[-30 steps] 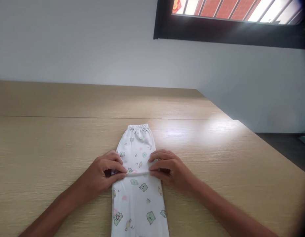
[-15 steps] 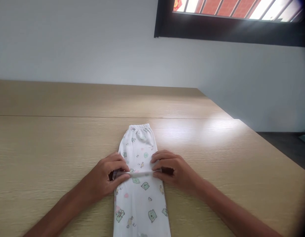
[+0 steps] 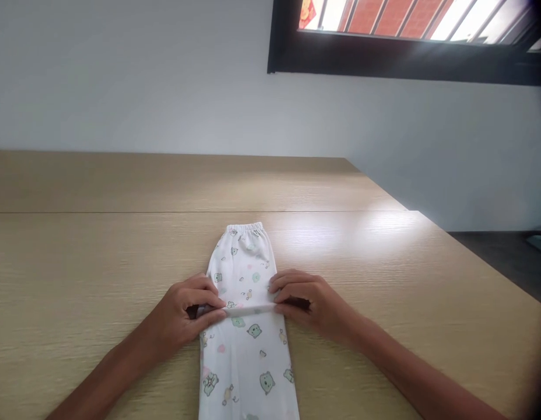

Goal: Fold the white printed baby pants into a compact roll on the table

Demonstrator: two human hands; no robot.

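A pair of white baby pants (image 3: pixel 246 274) with small green and pink animal prints lies folded lengthwise on the wooden table, its elastic waistband (image 3: pixel 244 231) at the far end. Across the middle runs a raised fold of the fabric (image 3: pixel 248 307). My left hand (image 3: pixel 187 309) pinches that fold's left end between thumb and fingers. My right hand (image 3: pixel 309 300) grips the right end the same way. The leg ends run past the bottom of the picture, out of view.
The light wood table (image 3: pixel 99 262) has a seam across it and a far corner at the right. Behind it stand a pale wall (image 3: pixel 122 76) and a dark-framed window (image 3: pixel 406 41). A dark floor (image 3: pixel 502 262) shows beyond the right edge.
The view has shifted slightly, moving the table's far edge in the picture. Both hands still hold the fold across the pants, and the pants lie in about the same place.
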